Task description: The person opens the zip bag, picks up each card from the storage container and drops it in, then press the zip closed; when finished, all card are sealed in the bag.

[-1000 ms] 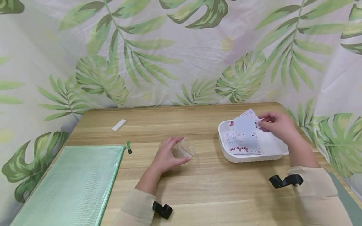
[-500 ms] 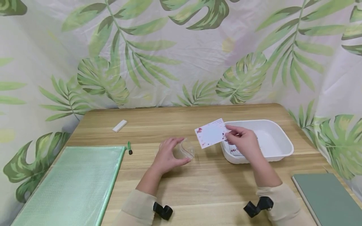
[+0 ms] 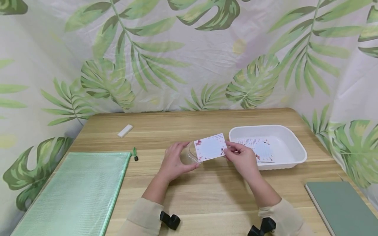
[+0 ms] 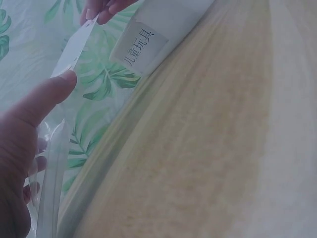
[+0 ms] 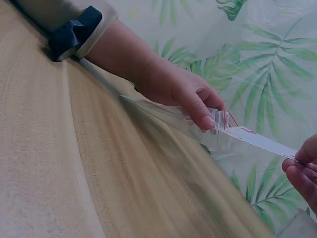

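My left hand grips a clear zip-top bag, thumb and fingers spread so its mouth bows apart toward the right. In the right wrist view, the bag's body hangs along that hand, with a red line at its zip edge. Between the thumb and fingers of my right hand is the right end of a printed paper card, white with small red pictures round its border. The card's left end is right at the bag's mouth. In the left wrist view, the card shows nearly edge-on above the left thumb.
A white plastic bin holds more printed cards; a label is on its side. A green mesh zip pouch lies left, a white eraser-like block at back left, a green notebook front right.
My right hand has lifted the card out of the bin and carried it left to the bag's mouth. My left hand has stayed in place, holding the bag.
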Demonstrator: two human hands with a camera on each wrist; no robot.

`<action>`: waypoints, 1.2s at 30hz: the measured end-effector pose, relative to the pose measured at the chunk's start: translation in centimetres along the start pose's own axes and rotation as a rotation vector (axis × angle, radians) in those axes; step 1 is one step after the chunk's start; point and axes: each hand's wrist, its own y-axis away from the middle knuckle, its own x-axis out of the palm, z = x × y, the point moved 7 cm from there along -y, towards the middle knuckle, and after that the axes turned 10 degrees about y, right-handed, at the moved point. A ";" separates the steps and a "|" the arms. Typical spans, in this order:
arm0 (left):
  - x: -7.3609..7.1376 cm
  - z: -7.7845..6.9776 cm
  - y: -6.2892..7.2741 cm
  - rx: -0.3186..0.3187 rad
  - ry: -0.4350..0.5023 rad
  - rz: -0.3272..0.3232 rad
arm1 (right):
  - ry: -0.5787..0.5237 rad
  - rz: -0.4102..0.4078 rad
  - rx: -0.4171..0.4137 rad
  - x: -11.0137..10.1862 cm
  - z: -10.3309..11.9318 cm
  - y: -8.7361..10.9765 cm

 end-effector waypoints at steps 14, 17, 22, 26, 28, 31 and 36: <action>0.2 -0.4 0.0 0.030 -0.062 0.035 | 0.017 0.064 0.008 1.6 0.5 -0.1; 0.2 -0.4 0.0 0.033 -0.057 0.032 | -0.028 0.086 0.010 2.7 0.5 -0.1; 0.2 -0.5 0.0 0.061 -0.048 0.020 | -0.100 0.138 -0.011 4.4 0.4 -0.1; 0.2 -0.5 0.0 0.083 -0.045 0.017 | -0.131 0.186 -0.027 5.1 0.3 -0.2; 0.3 -0.5 0.0 0.090 -0.042 0.021 | -0.149 0.215 -0.027 5.3 0.1 -0.4; 0.3 -0.6 0.0 0.097 -0.038 0.028 | -0.171 0.270 -0.030 5.7 -0.2 -0.7; 0.4 -0.7 0.0 0.095 -0.030 0.045 | -0.146 0.354 -0.092 6.6 -0.4 -1.3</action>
